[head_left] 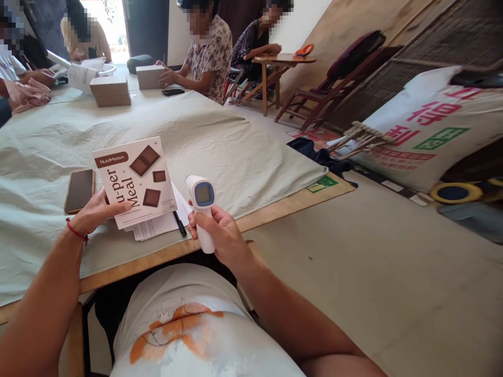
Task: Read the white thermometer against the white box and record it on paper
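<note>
Beyond white shirt (188, 327) at bottom of frame, held box (135, 184) with left hand (96, 209), left of centre, and thermometer (203, 196) with right hand (223, 230), near middle; already lifted both, seemingly put down neither yet.

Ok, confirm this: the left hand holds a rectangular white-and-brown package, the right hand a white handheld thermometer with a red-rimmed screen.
Not red: the head view shows a blue-rimmed screen. The left hand holds the package, the right hand the thermometer.
</note>
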`<state>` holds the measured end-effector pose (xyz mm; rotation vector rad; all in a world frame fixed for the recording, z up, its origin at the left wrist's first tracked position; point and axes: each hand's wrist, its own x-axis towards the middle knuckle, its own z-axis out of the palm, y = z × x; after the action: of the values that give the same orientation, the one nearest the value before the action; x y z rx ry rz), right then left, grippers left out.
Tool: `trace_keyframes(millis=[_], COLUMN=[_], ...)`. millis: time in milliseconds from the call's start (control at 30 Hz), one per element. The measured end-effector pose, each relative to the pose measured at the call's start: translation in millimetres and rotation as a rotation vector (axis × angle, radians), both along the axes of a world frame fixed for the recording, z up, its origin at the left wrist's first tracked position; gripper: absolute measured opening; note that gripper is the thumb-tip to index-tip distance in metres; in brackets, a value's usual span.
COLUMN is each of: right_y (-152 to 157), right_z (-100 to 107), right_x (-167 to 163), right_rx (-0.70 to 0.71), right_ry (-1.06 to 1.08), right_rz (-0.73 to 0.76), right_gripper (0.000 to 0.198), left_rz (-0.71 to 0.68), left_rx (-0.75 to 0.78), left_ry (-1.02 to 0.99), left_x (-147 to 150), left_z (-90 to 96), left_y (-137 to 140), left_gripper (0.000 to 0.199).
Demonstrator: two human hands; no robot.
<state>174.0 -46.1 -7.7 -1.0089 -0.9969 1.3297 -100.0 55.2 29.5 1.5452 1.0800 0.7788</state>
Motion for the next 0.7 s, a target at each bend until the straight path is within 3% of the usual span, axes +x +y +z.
trace_keyframes(millis=[100,200,333,433,567,700], right_y=[14.8,39.9,72.7,87.5,93.3,84.1], right_z=[5.0,11.0,16.1,15.5,9.8,6.9], right_x=[18.4,34.9,38.9,31.4,23.2,15.7], right_rx=[0.085,0.219,0.113,0.067,0.078,0.269], right_ry=[-0.287,-0.806,-1.406,-1.558,-1.635,-1.625], right_rz=[-0.052,-0.177,-0.075,0.025,0.03,-0.063], right_gripper=[0.037,0.042,0.043,0.04,0.042,0.027], left_rz=[-0.008,-0.011,-0.023,-0.029,-0.007,0.011], left_rx=[-0.002,0.01,0.012,0.017,0.013,-0.009], left_ry=[0.001,0.007,0.021,0.035,0.042,0.023], left_x=[-0.5,-0.7,-0.9,-1.6,-2.0,0.6], left_z=[0.3,0.2,0.7,0.8,-0.7,-0.9], left_y=[0.6,0.7,0.2,0.2,1.1,-0.1], left_gripper=[0.075,0.073,0.072,0.072,0.074,0.074])
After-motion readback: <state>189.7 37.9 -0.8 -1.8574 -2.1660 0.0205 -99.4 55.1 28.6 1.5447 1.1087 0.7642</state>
